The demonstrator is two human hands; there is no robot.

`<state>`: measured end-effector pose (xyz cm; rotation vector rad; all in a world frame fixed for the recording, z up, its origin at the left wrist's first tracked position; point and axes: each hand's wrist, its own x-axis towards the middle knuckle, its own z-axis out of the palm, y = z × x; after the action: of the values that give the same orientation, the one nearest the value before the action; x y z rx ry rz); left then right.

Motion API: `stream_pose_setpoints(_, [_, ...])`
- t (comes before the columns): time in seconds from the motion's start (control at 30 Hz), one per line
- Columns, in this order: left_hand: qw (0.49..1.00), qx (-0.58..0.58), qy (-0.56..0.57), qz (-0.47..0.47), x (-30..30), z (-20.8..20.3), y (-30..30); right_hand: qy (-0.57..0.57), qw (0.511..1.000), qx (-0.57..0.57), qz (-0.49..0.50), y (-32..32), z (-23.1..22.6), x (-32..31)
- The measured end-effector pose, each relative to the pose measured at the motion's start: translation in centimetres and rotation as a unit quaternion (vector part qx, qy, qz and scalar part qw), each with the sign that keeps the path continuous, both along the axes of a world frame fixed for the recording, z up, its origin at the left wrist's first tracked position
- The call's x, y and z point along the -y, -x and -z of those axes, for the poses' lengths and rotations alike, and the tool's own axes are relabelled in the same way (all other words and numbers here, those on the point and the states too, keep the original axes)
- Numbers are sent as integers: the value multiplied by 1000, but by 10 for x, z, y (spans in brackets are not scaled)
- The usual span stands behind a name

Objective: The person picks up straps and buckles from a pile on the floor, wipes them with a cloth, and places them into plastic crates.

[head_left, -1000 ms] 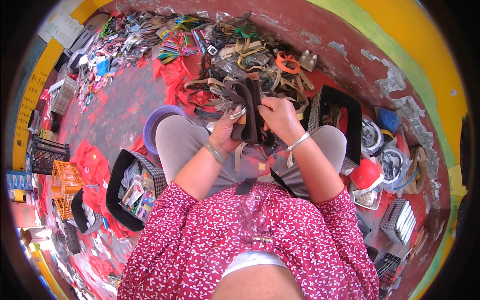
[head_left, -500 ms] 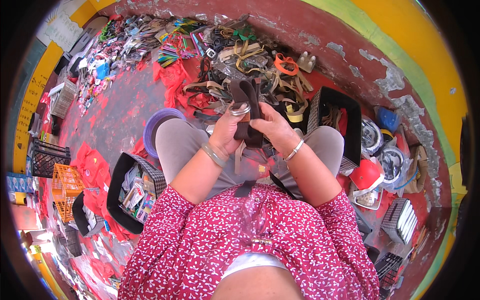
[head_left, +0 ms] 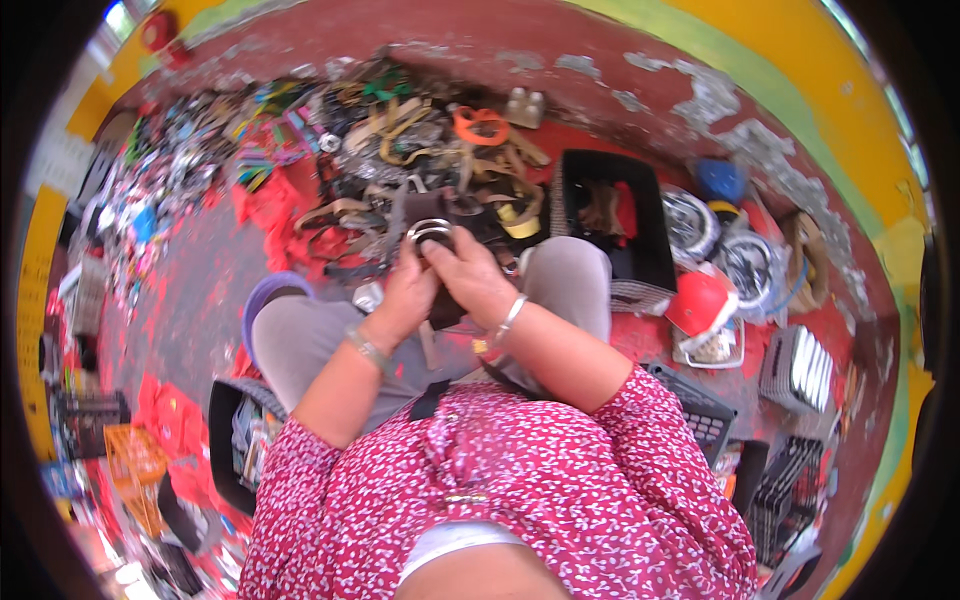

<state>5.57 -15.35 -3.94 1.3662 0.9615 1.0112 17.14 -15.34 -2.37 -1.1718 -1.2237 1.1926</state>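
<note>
Two hands, head view: both closed around one dark brown strap (head_left: 424,207), held in front of the body between the knees.
Left hand (head_left: 405,292): grasping the strap from the left side, thumb side beside the metal rings (head_left: 429,222); fingers partly hidden.
Right hand (head_left: 470,278): grasping the strap from the right side, thumb up against the rings; fingertips hidden beneath.
Strap axis: long axis runs away from the torso, from the lap toward the pile of straps (head_left: 405,130); one part shows beyond the rings, another below, between the wrists.
Ring direction: openings turned up toward the camera; fine detail blurred.
Forward edge: the pile spreads just beyond the hands and reaches the base of the red wall (head_left: 490,40).
Left room: left knee (head_left: 285,325) beside the purple basin (head_left: 256,296); the broadest stretch of grey floor (head_left: 190,295) extends beyond them.
Right room: narrower; right knee (head_left: 568,272) stands near the black-lined basket (head_left: 652,225).
Near side: forearms angle inward above the lap, with a gap between them.
</note>
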Motion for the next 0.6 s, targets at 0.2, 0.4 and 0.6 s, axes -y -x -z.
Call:
stream_pose_setpoints(0.2, [991, 39, 0, 131, -26, -50, -25, 41, 980, -187, -56, -49, -48, -21])
stream_pose_setpoints(0.4, [988, -101, -50, 103, -59, -60, -8, 6, 984, -164, 66, -203, -59, -84])
stream_pose_setpoints(0.6, [986, -55, 158, 16, -99, -3, 18, 158, 960, 33, 229, -409, 95, -116])
